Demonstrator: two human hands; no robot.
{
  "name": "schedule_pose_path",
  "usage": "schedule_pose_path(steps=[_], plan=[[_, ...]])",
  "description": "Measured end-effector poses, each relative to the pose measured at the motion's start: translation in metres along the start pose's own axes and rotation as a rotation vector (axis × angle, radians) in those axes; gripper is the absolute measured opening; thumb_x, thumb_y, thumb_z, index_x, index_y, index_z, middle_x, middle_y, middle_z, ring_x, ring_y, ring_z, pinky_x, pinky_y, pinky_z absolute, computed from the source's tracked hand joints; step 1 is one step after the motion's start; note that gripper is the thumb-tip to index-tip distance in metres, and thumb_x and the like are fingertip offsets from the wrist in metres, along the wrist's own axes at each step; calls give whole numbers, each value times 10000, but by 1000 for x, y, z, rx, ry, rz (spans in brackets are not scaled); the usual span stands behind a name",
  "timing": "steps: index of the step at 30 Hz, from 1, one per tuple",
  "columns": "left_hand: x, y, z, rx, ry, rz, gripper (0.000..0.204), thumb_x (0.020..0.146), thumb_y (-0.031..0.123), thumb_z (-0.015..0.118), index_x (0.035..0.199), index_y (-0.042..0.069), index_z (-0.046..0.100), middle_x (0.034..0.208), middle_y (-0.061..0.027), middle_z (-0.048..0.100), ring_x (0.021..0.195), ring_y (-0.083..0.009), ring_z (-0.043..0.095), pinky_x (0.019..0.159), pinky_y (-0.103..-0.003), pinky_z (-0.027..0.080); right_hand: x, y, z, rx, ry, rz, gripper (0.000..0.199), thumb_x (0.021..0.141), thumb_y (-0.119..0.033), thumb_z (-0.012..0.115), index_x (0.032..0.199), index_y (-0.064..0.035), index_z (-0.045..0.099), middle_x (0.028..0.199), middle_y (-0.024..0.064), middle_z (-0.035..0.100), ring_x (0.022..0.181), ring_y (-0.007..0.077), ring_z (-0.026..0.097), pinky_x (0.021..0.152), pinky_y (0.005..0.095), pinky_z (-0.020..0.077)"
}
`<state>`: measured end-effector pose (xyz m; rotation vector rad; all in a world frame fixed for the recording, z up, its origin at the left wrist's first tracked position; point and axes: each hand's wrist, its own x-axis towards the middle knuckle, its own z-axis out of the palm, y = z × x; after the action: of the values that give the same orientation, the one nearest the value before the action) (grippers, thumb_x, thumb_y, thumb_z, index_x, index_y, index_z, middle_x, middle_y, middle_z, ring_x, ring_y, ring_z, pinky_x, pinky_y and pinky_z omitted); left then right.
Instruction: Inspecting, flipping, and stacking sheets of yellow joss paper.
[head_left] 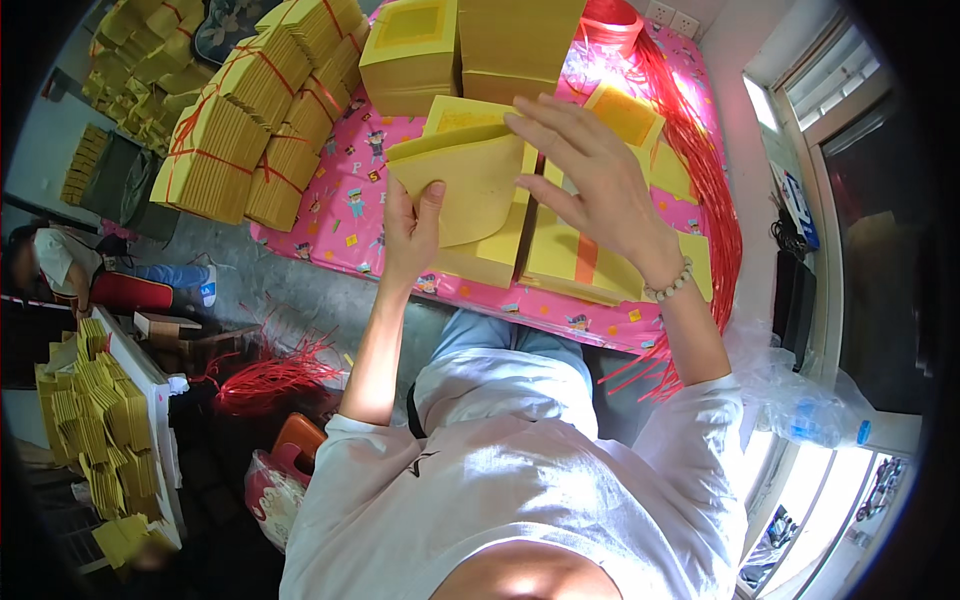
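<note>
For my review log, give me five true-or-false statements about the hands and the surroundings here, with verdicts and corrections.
1. The left hand holds yellow paper. True.

2. The right hand is clenched into a fist. False: it is open, its fingers near the right edge of the paper.

3. The beaded bracelet is on the left wrist. False: it is on the right wrist.

4. Another person shows toward the left edge of the picture. True.

5. The long red strands draped on the pink patterned cover run down its left side. False: they run down its right side.
</note>
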<state>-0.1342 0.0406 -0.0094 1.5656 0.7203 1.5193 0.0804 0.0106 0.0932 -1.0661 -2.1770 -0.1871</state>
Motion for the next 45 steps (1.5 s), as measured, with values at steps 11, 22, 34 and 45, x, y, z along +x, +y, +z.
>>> schedule_pose_path(steps=[11, 22, 34, 45], plan=[[0, 0, 2, 33, -13, 0, 313, 955, 98, 474, 1240, -2, 393, 1127, -81, 542, 1020, -128, 517, 867, -258, 414, -9, 1, -3, 71, 51, 61, 513, 802, -220, 680, 1259, -69, 503, 1217, 107, 566, 1084, 294, 553, 909, 376, 459], [20, 67, 47, -283, -101, -342, 332, 940, 124, 511, 1247, 20, 440, 1186, -72, 564, 1070, -116, 534, 899, -267, 429, -58, 9, 6, 848, -128, 694, 321, 849, -265, 666, 966, 34, 646, 799, 41, 647, 734, 69, 601, 665, 228, 487], [13, 44, 96, -405, -279, -517, 302, 935, 146, 519, 1206, 17, 480, 1155, -64, 587, 1044, -125, 553, 879, -268, 441, -96, 7, -25, 955, 96, 945, 283, 912, -289, 588, 945, -19, 665, 795, -19, 642, 724, 39, 597, 633, 193, 496], [17, 34, 132, -366, -352, -736, 253, 931, 163, 537, 1131, 9, 523, 1070, -75, 620, 966, -137, 587, 833, -273, 462, -127, 5, -42, 871, 160, 1066, 340, 906, -328, 584, 918, 0, 673, 742, 10, 663, 631, 43, 609, 527, 190, 490]])
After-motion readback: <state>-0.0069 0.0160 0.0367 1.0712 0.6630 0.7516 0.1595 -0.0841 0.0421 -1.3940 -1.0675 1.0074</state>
